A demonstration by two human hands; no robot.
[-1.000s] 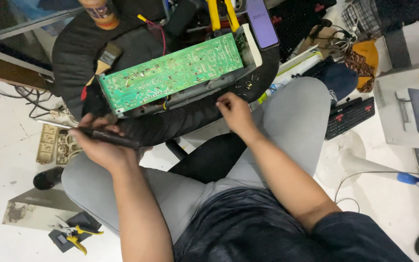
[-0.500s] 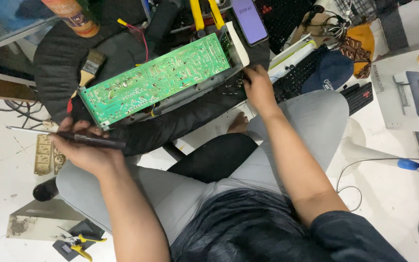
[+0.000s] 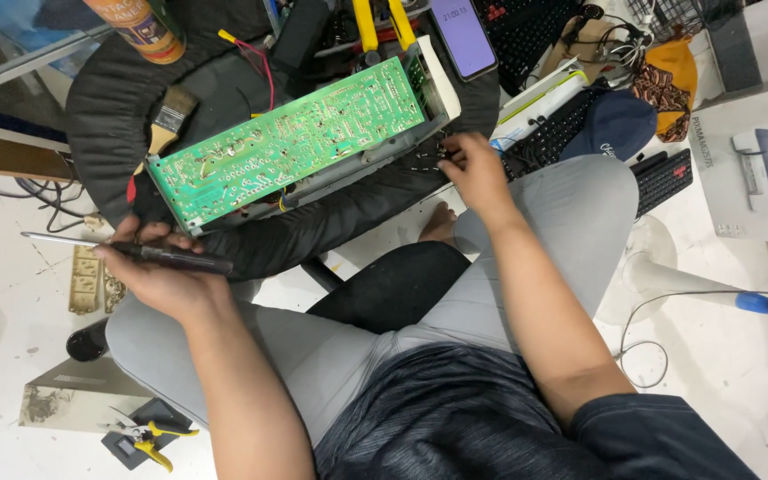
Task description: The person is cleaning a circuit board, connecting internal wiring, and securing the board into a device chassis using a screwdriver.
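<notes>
A green circuit board (image 3: 300,147) in a grey metal chassis lies solder side up on a round black padded stool (image 3: 117,98). My left hand (image 3: 157,271) grips a dark-handled screwdriver (image 3: 148,253) whose shaft points left, just below the board's left corner. My right hand (image 3: 473,169) rests on the stool at the board's lower right corner, its fingertips pinched over small dark screws (image 3: 428,158); whether it holds one I cannot tell. My grey-trousered legs fill the space beneath.
On the stool lie a paintbrush (image 3: 169,116), a spray can (image 3: 140,27), yellow-handled pliers (image 3: 375,22) and a phone (image 3: 462,36). Keyboards (image 3: 660,178), a dark cap (image 3: 615,124) and cables crowd the right. Small pliers (image 3: 148,437) lie on the floor at lower left.
My right hand has reached up and right from my knee to the board's lower right corner. My left hand keeps hold of the screwdriver.
</notes>
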